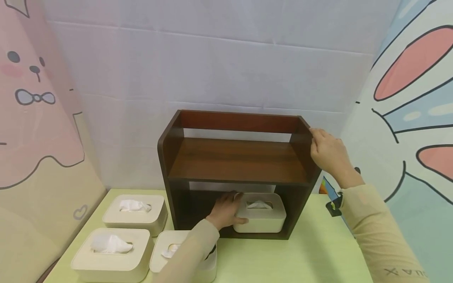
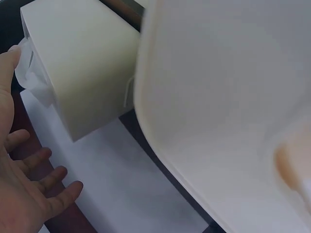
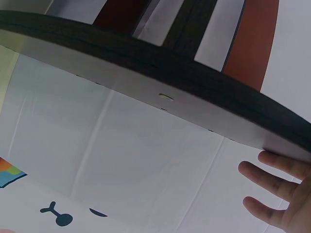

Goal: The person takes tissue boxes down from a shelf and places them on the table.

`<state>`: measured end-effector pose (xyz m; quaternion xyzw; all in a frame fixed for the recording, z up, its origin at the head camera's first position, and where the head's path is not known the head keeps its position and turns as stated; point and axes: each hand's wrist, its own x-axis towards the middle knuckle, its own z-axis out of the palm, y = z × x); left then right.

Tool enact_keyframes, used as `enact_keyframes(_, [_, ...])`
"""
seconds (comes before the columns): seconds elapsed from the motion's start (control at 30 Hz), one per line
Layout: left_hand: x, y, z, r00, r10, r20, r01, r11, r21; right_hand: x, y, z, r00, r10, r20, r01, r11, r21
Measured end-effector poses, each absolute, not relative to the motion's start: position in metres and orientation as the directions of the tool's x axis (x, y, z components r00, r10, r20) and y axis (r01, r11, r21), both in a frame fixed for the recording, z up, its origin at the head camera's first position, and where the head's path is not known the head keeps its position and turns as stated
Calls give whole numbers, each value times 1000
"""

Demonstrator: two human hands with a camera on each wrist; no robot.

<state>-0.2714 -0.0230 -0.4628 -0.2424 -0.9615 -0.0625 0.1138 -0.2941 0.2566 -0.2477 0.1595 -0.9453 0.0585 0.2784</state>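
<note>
A dark brown two-tier wooden shelf stands on the table. In its lower compartment, at the right end, sits a cream tissue box with a white tissue poking out of the top. My left hand is against that box's left side, fingers spread; in the left wrist view its thumb is beside the tissue. My right hand rests at the upper edge of the shelf's right side panel. Its visible fingers are extended along the panel's outer face in the right wrist view.
Several more cream tissue boxes are at the table's left: a back one, a front one, and a third partly covered by my left sleeve. The pale green table meets a white cloth backdrop behind the shelf.
</note>
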Motion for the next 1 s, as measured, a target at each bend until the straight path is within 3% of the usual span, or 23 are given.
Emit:
enact_keyframes(0.33, [-280,-7,-462,-889,424,173,450,879,155,-294,257,-247,-791,-273,548,-339,940,-21])
enact_keyframes(0.7, [-284,2,-470,-916,400,17,398,905,150,-295,258,-249,-774,-281,568,-350,937,-14])
enact_keyframes(1.0, [-281,5,-470,-920,393,-3,387,909,156,-294,257,-248,-775,-284,565,-351,936,-11])
